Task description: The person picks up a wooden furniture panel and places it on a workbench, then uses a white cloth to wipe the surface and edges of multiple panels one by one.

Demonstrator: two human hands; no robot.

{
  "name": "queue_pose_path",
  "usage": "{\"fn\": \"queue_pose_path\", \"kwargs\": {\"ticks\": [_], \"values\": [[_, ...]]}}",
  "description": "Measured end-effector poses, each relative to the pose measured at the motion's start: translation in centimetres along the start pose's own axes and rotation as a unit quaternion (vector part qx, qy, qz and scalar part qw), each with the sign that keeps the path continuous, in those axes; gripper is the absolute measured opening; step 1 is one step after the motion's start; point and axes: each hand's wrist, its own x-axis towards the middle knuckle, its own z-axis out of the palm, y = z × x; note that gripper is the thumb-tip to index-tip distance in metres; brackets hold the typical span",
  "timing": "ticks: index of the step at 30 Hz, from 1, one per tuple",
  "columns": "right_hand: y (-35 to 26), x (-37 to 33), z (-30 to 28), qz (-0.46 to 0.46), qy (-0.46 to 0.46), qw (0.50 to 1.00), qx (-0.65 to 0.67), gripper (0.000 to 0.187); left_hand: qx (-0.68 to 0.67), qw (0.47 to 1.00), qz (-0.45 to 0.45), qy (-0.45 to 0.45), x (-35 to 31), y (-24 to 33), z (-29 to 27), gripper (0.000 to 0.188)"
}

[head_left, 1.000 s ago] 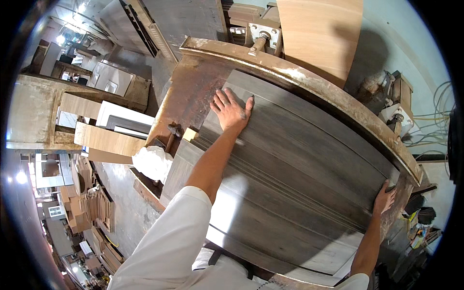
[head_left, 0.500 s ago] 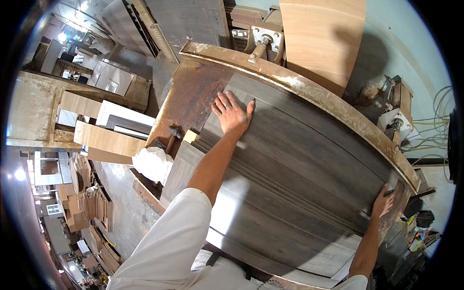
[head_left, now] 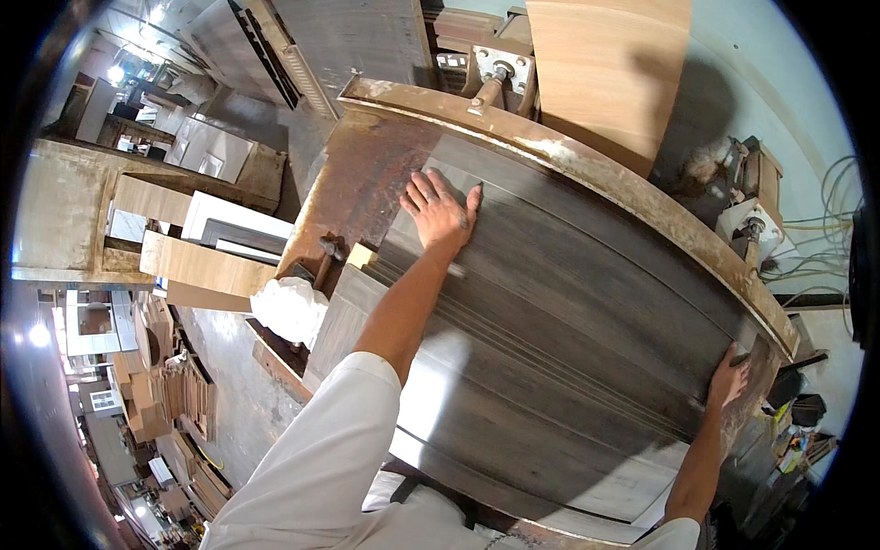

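Note:
A dark grey wood-grain panel [head_left: 559, 247] lies flat on a rusty metal table [head_left: 367, 165], against a raised beam [head_left: 550, 147] at the far side. My left hand [head_left: 440, 213] rests palm down near the panel's left end, its fingers spread. At the right end, my right hand [head_left: 729, 378] lies against the panel's edge with fingers stretched out. Several thin layered edges run along the panel's near side. Nearer to me lies another grey panel [head_left: 513, 417], partly lit and partly in my shadow.
Left of the panels are a yellowish block [head_left: 361, 256], a hammer [head_left: 328, 257] and a white plastic bag [head_left: 289, 312]. Two rods with mounting plates [head_left: 502, 73] meet the beam from behind. A light wood board [head_left: 610, 73] stands beyond. Hoses [head_left: 816, 266] hang at right.
My right hand has shifted very slightly up along the panel's right end. My left hand stays in place, and the panels show no clear movement.

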Motion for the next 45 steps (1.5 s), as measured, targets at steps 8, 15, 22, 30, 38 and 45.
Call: {"fn": "queue_pose_path", "kwargs": {"ticks": [8,15,22,30,38,45], "values": [[-0.8,-0.4,-0.6,-0.008,-0.013,1.000,0.003,0.092,-0.004,1.000,0.000,0.007,0.1,-0.5,0.0,0.091],[0.8,0.2,0.2,0.013,0.011,0.999,-0.043,0.083,0.056,0.998,0.000,-0.003,0.5,0.6,-0.1,0.090],[-2.2,-0.4,-1.3,-0.025,0.007,1.000,-0.009,0.086,0.086,0.995,0.006,0.044,0.4,-1.1,2.1,0.091],[-1.2,-1.1,-1.1,-0.030,0.031,0.997,0.058,0.081,0.069,0.994,0.038,0.074,0.7,-1.1,2.9,0.093],[-2.1,-0.3,-1.6,-0.035,-0.008,0.997,0.065,0.087,0.065,0.995,0.026,0.074,1.4,-2.6,3.4,0.098],[-1.2,0.1,-0.5,-0.046,-0.013,0.997,0.057,0.089,0.064,0.995,0.036,0.062,1.3,-2.2,3.2,0.098]]}}
